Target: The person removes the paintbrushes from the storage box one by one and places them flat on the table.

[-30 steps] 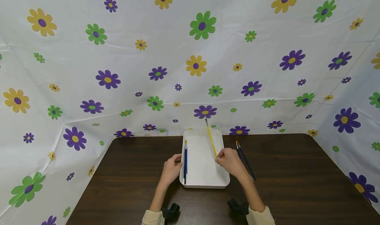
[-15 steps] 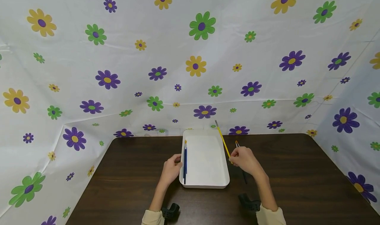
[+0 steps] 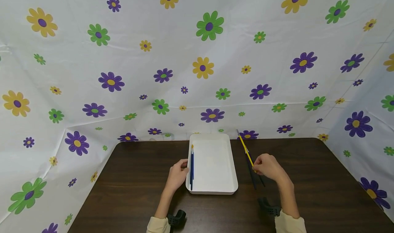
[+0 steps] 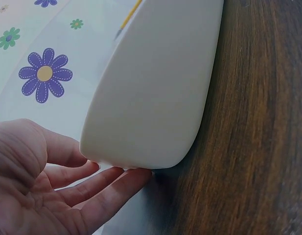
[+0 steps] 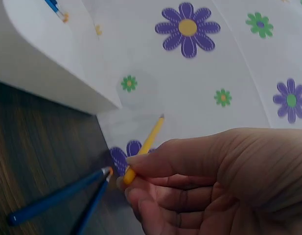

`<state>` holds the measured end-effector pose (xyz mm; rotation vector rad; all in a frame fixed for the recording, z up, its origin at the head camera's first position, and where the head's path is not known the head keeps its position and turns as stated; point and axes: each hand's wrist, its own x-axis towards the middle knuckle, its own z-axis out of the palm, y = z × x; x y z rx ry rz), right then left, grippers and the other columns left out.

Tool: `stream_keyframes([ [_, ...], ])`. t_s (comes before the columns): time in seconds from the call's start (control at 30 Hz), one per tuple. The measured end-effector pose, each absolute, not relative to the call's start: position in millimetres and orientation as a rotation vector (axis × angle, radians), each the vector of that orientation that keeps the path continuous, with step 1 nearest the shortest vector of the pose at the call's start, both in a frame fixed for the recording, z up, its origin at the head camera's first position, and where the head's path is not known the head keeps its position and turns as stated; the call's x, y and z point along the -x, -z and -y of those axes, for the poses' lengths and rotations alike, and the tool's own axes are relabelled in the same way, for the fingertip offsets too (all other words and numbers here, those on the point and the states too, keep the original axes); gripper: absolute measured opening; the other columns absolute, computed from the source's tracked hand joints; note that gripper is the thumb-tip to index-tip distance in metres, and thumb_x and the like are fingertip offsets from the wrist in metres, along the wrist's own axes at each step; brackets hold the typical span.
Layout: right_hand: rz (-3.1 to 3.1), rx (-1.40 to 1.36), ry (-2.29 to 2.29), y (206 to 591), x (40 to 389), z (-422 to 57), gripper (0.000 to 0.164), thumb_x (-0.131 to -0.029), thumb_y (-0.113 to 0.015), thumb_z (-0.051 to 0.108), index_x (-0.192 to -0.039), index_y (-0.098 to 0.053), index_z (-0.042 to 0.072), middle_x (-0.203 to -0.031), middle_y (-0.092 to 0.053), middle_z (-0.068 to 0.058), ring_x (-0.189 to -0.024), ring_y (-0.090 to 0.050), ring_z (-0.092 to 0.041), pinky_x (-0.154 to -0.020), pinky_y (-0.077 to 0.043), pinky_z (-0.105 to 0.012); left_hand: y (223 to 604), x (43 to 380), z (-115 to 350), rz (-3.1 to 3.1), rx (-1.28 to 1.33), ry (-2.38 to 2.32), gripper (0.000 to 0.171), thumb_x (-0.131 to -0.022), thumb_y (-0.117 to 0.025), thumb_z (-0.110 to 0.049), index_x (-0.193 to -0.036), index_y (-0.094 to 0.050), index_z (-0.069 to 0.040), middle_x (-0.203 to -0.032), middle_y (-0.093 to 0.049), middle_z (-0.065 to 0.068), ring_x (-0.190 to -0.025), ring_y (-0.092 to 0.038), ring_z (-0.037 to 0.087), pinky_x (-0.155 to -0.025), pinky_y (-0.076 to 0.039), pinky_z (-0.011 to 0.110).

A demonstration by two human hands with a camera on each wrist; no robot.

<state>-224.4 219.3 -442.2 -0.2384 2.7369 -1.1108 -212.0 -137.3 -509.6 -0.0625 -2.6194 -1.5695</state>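
My right hand (image 3: 271, 166) pinches the end of a yellow paintbrush (image 3: 245, 149) between thumb and fingers, its bristles pointing away from me. In the head view the brush overlaps two dark blue paintbrushes (image 5: 58, 196) lying on the table right of the white tray (image 3: 215, 164). My left hand (image 3: 178, 175) is at the tray's left side; in the left wrist view its fairly straight fingers (image 4: 106, 193) touch the tray's outer wall. Inside the tray, along its left edge, lie two blue paintbrushes (image 3: 192, 168) side by side.
The dark wooden table (image 3: 138, 171) carries the tray near its middle. A white cloth with purple, green and yellow flowers (image 3: 209, 26) hangs behind the table and at both sides. Black straps (image 3: 269, 209) sit on both wrists.
My right hand has carried the yellow paintbrush from over the tray rightward past its rim, to above the blue paintbrushes on the table. The left hand and tray stay put.
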Motion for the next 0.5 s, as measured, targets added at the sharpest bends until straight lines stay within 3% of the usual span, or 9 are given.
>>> stream_keyframes([
  [0.5,-2.69,0.171,0.993,452.9,224.5,-253.8,0.016,-0.092,-0.062,-0.004,-0.077,-0.066,-0.002,-0.071,-0.063,-0.005,-0.064,-0.059,-0.018,-0.063,-0.053,-0.035,508.2,211.4,137.7,2.621,0.073,1.559,0.037,-0.096,-0.06,0.0,-0.132,-0.063,0.01,-0.117,-0.069,0.025,-0.102,-0.07,0.038,-0.084,-0.057,0.05],
])
